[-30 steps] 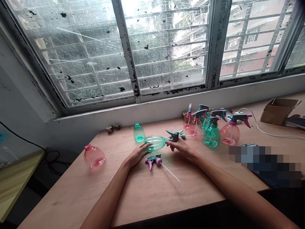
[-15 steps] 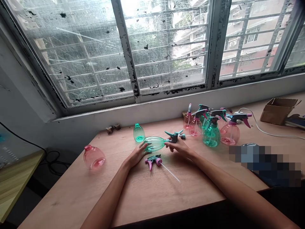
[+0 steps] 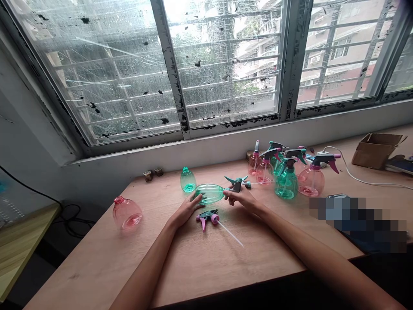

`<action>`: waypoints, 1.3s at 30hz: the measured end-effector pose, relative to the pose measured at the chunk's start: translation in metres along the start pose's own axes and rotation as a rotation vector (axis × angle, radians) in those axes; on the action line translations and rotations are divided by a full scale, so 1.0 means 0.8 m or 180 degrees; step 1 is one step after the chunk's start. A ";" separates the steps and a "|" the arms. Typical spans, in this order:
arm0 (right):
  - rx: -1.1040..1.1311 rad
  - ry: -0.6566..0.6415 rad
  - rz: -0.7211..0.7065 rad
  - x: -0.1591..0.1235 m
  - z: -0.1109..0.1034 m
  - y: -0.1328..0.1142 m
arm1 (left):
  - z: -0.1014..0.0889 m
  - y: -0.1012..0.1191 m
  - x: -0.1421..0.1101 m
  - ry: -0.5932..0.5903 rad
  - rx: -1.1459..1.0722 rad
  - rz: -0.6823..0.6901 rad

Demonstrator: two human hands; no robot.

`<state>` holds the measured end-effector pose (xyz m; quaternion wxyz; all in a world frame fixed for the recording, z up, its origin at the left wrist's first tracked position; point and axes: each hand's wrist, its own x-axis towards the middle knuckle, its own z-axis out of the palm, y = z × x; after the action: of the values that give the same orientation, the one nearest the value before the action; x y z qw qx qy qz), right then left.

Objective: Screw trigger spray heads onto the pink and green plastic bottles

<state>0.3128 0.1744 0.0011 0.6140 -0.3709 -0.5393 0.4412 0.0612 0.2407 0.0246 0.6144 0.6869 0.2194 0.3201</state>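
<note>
A clear green spray bottle [image 3: 210,193] lies on its side above the table, its neck pointing right. My left hand [image 3: 190,208] is closed around its base end. At the neck, the fingers of my right hand [image 3: 240,197] are closed in a pinch and partly hide it. A dark and teal trigger spray head [image 3: 238,185] shows just behind these fingers; where it meets the neck is hard to make out. Closer to me lies a pink and dark spray head [image 3: 208,218] with a white tube. A topless green bottle [image 3: 188,181] stands behind my left hand.
A topless pink bottle [image 3: 127,214] is at the left of the wooden table [image 3: 97,267]. Several pink and green bottles with spray heads [image 3: 286,183] cluster at the back right. Beyond them are a white cable [image 3: 355,174] and an open cardboard box [image 3: 376,150].
The green bottle and my hands have shifted only slightly. The fingers of my right hand have moved a little at the neck, and the left fingers have changed position slightly on the base.
</note>
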 end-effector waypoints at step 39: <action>-0.0218 0.0163 0.0512 -0.004 -0.002 -0.005 | -0.004 0.011 -0.007 -0.0105 0.0265 -0.0079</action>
<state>0.3152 0.1702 0.0032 0.5771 -0.4450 -0.5066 0.4608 0.0542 0.2381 0.0325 0.5928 0.7143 0.2310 0.2916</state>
